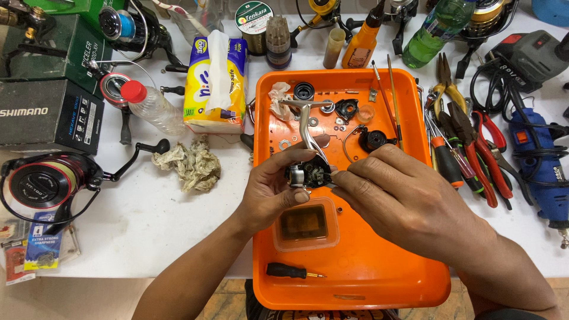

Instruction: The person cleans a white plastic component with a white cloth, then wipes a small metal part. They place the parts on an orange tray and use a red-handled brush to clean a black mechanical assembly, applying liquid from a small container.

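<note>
Reel body (pixel 309 173), dark and compact with a silver stem rising from it, sits held above the orange tray (pixel 355 266) near the middle of the bench (pixel 148 219). It looks rigid and fairly dense, likely greasy and slippery, with small parts that would bend or drop out; the solid housing is the safest place to hold. Left hand (pixel 274 189) comes in from the near left, wrist bent, fingers (pixel 300 196) curled and gripping that housing. Right hand (pixel 403 195) reaches across from the near right, knuckles up, fingertips pinched against the body's right side; whether they grip a tiny part cannot be told.
</note>
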